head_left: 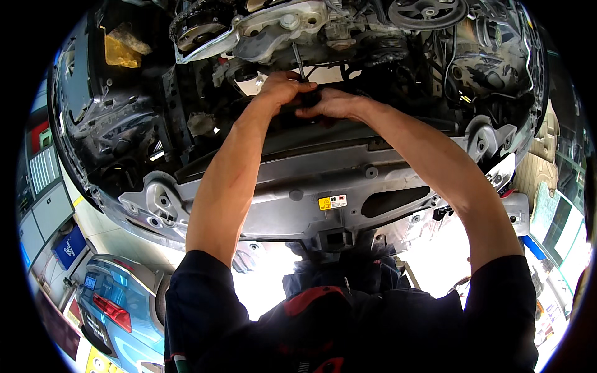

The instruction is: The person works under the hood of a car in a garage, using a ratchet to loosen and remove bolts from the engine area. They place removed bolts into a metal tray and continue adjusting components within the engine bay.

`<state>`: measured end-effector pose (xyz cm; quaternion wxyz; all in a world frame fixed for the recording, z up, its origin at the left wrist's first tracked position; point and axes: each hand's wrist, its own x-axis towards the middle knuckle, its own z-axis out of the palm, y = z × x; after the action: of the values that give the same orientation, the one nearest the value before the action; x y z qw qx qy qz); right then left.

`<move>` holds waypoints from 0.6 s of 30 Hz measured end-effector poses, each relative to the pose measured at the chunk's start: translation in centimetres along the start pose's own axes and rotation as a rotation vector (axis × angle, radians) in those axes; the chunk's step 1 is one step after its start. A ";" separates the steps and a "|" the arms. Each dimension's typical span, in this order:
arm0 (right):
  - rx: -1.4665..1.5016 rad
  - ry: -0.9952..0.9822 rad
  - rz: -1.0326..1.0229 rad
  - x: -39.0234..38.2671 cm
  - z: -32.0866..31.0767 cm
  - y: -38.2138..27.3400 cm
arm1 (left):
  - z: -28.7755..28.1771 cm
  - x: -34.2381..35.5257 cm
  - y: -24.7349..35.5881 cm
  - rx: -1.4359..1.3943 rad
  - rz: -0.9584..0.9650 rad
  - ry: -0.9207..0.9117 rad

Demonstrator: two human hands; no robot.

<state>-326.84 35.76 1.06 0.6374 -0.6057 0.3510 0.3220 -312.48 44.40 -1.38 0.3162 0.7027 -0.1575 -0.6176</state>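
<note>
In the engine bay of a car, my left hand (283,88) is curled at a slim upright metal tool shaft (299,59), its thumb across the dark lower part of the tool. The shaft reaches up beneath a silver engine housing (261,34). Just right of it and a little lower, my right hand (329,105) has its fingers bent round something dark at the tool's lower end, too shadowed to make out. Both forearms cross the grey front crossmember (280,221), which carries a yellow and white label (333,202).
Belt pulleys (428,13) sit at the upper right of the engine, and dark body panels (78,81) surround the bay. A blue car (130,298) stands at lower left, near cabinets (43,211). Glazed panels (556,217) are at the far right.
</note>
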 end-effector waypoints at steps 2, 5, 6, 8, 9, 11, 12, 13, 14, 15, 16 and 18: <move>0.177 -0.083 0.022 -0.1 0.0 0.0 | -0.4 -0.1 0.0 -0.049 -0.011 -0.072; 0.266 -0.173 -0.001 0.5 -1.1 1.6 | 0.3 -0.8 1.0 -0.112 0.025 -0.094; 0.144 -0.116 -0.028 0.7 -0.9 1.6 | 0.7 -0.9 1.2 -0.085 0.016 -0.047; -0.039 -0.045 -0.055 1.1 -0.9 1.5 | 1.1 -1.0 1.5 -0.069 0.005 -0.012; -0.103 -0.037 -0.059 1.2 -0.6 1.2 | 0.9 -1.0 1.2 -0.081 -0.001 -0.019; 0.004 -0.097 -0.032 1.0 -0.5 1.1 | 0.4 -1.0 0.6 -0.117 0.010 -0.059; 0.175 -0.164 -0.003 0.6 -0.7 1.1 | 0.0 -0.6 0.3 -0.139 0.029 -0.092; 0.345 -0.231 0.026 0.3 -0.7 0.9 | -0.3 -0.2 0.0 -0.161 0.047 -0.124; 0.320 -0.226 0.003 0.2 -0.6 0.7 | -0.6 0.1 -0.3 -0.220 0.030 -0.137; 0.298 -0.213 -0.016 0.2 -0.8 0.9 | -0.4 0.3 0.0 -0.277 0.013 -0.159; 0.276 -0.201 -0.035 0.1 -0.9 1.1 | -0.2 0.4 0.3 -0.334 -0.004 -0.181; -0.060 -0.108 -0.065 0.5 -0.7 0.8 | 0.9 -0.6 0.7 -0.142 -0.014 -0.009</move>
<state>-327.33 35.09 0.20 0.6471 -0.6175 0.2864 0.3435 -313.35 44.03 -0.46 0.3605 0.6768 -0.1096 -0.6324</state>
